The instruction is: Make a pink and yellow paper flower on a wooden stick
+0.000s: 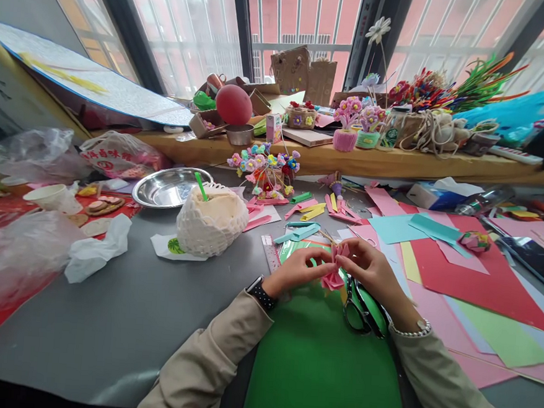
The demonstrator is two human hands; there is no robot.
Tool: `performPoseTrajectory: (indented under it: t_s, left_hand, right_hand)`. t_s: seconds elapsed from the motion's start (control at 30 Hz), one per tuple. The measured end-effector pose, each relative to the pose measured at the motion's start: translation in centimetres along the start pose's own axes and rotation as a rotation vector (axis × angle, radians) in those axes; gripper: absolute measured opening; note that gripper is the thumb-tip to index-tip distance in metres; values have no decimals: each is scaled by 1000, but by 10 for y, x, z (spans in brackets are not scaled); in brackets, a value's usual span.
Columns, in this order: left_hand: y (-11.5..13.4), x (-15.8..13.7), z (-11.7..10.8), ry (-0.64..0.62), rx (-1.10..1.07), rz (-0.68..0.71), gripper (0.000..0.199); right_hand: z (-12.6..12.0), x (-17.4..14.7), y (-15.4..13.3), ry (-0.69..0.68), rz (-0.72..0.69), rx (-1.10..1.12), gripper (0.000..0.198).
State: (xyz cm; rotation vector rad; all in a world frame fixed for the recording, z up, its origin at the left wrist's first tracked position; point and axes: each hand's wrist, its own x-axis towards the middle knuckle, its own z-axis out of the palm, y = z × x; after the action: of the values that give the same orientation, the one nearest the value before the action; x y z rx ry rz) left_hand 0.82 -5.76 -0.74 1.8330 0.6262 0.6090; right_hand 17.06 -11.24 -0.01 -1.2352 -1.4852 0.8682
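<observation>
Both hands meet over the far part of a green mat [326, 363], pinching one small folded pink paper piece [333, 281] with pleated edges. My left hand [301, 269] grips it from the left, fingers closed. From the right, my right hand [370, 268] holds its upper part between thumb and fingers. The fingers partly cover the paper. Black-handled scissors [358, 309] lie on the mat just below my right hand. Beyond the hands are teal folded strips [298, 232] and a pink-edged ruler [271, 253].
A coconut in white foam net [212, 221] with a green straw stands left, near a metal plate [170, 187]. Coloured paper sheets [476, 274] cover the right side. Plastic bags [21, 248] lie far left. A wooden ledge [192, 150] crowded with crafts runs along the back.
</observation>
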Motion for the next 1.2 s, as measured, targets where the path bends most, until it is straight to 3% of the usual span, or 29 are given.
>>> performPoseTrajectory:
  t_s: [0.1, 0.27, 0.6, 1.0, 1.2]
  left_hand:
    - [-3, 1, 3, 85, -31, -4, 30]
    - [-11, 3, 7, 84, -142, -28, 31]
    - [-9, 3, 8, 156, -79, -58, 31]
    - [-8, 4, 9, 157, -68, -83, 33]
    - [-16, 6, 8, 169, -225, -63, 34]
  right_hand:
    - [3, 1, 3, 8, -1, 2, 18]
    - [8, 0, 3, 79, -16, -91, 21]
    - [12, 0, 1, 163, -27, -275, 7]
    - [9, 0, 4, 148, -13, -293, 6]
    - [10, 1, 5, 136, -67, -163, 13]
